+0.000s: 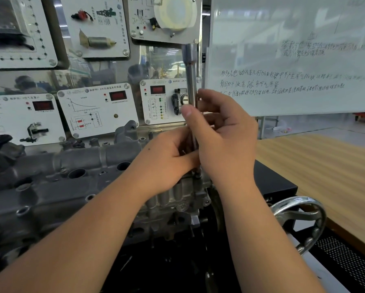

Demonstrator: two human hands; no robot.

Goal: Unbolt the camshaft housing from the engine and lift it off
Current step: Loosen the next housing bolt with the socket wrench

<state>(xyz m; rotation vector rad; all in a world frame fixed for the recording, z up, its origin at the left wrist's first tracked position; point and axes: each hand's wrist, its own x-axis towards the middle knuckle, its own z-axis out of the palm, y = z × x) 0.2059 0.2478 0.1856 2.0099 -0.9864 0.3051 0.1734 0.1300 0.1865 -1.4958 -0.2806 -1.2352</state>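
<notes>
My right hand (223,132) and left hand (166,159) both gripped the upright socket wrench (191,81) at frame centre, seated on a bolt at the camshaft housing (75,166), lower left. I judged keeping it vertical would prevent rounding the bolt.

Both forearms are bare, with no sleeves, gloves, rings or watch showing. The left hand (164,163) carries a small dark mole; the right hand (226,140) shows short, trimmed nails.
</notes>
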